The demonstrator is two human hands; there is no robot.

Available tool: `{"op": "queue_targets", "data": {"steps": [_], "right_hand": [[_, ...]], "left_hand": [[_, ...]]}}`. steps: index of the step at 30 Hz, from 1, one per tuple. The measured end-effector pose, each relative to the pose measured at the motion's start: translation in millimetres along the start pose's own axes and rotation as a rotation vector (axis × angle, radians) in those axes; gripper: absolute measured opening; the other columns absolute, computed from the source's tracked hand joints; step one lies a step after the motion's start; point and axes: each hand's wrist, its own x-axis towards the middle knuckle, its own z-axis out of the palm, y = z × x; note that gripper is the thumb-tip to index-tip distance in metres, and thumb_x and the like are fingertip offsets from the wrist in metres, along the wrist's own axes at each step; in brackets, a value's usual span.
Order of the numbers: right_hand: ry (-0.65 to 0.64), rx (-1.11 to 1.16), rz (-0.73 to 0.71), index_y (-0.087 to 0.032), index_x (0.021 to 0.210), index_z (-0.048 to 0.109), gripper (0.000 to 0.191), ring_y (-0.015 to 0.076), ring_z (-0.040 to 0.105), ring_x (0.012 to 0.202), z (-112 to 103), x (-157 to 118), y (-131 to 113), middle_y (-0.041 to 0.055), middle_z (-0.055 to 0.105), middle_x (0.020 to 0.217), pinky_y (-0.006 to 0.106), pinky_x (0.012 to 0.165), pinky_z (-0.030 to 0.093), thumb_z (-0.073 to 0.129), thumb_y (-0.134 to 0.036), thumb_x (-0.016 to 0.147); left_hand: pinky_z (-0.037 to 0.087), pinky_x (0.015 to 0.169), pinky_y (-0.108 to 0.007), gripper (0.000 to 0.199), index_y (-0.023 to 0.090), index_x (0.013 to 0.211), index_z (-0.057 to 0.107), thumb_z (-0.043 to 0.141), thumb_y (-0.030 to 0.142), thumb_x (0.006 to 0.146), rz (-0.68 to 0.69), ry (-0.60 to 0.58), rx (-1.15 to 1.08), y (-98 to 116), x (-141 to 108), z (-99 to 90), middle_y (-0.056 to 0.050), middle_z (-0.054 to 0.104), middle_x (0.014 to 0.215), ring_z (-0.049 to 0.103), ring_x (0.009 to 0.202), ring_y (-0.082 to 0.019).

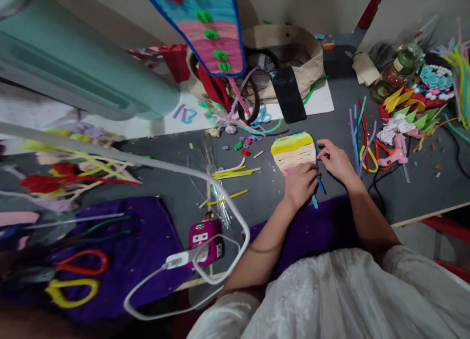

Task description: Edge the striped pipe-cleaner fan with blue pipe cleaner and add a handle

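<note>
A striped panel of pipe cleaners (293, 150), yellow above, cream in the middle and pink below, lies on the grey table. A dark blue pipe cleaner (320, 184) runs along its top and right edge, with a loose end hanging below. My left hand (301, 183) presses on the panel's lower right part, its fingers curled at the edge. At the upper right edge, my right hand (335, 160) has thumb and fingers pinched against the blue pipe cleaner. A light blue piece (315, 202) pokes out under my left hand.
Left of the panel lie yellow pipe cleaners (235, 172) and small coloured coils (245, 144). A phone (288, 95) rests behind. On the right are a pink glue gun (395, 153) and scissors (368, 158). A white cable (176, 168) loops near a purple power block (205, 241).
</note>
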Motion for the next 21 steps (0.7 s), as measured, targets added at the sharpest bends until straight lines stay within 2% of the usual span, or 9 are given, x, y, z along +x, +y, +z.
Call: {"op": "queue_targets", "data": {"steps": [6,12,21], "right_hand": [[0.011,0.05,0.014,-0.024,0.128,0.055,0.049,0.0228,0.072,0.092,0.0,-3.8,1.6,0.0012,0.078,0.09,0.036,0.086,0.051,0.05,-0.007,0.082],[0.075,0.107,0.058,-0.024,0.123,0.058,0.042,0.0212,0.072,0.092,6.3,-11.8,6.1,0.0008,0.078,0.092,0.036,0.087,0.052,0.052,-0.009,0.084],[0.069,0.146,0.033,-0.027,0.123,0.059,0.042,0.0211,0.072,0.093,8.1,-11.5,8.8,-0.0003,0.078,0.091,0.035,0.087,0.053,0.053,-0.011,0.084]], "left_hand": [[0.052,0.084,-0.035,0.017,0.023,0.101,0.074,0.058,0.021,0.096,-0.009,-0.003,0.001,0.9,0.2,-0.7,-0.005,0.073,0.115,0.065,0.103,-0.021],[0.052,0.084,-0.035,0.016,0.023,0.1,0.074,0.059,0.021,0.096,-0.005,-0.007,0.005,1.6,1.1,-1.3,-0.005,0.073,0.115,0.065,0.103,-0.022],[0.053,0.085,-0.035,0.018,0.023,0.1,0.074,0.057,0.021,0.096,-0.006,0.004,0.008,2.5,0.7,-2.3,-0.005,0.073,0.115,0.065,0.103,-0.021]]}}
